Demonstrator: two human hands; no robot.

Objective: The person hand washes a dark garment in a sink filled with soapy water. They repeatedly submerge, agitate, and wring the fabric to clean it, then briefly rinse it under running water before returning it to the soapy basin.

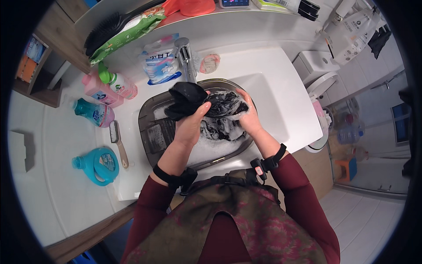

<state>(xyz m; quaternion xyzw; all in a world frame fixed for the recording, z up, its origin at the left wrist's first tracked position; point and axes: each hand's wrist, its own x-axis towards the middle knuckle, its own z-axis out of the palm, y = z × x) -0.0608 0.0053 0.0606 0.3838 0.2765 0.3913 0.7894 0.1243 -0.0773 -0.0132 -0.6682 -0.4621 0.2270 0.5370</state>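
Observation:
A dark grey see-through basin [147, 149] with a ribbed washboard part [160, 134] sits in the white sink, holding suds. Over it, both hands grip a wet black cloth item [189, 94], its right part covered in foam. My left hand [191, 125] has its fingers closed round the cloth, the thumb on top. My right hand [249, 118] clasps the foamy end on the right, fingers curled over its far side. More dark, soapy fabric lies below in the suds; whether it is one piece with the held cloth I cannot tell.
A chrome faucet [187, 59] stands behind the basin, beside a detergent bag [160, 61]. On the left counter are a scrub brush [118, 143], a teal jug [99, 166] and several bottles. A shelf [246, 13] with a hairbrush runs above. A toilet [318, 75] is at right.

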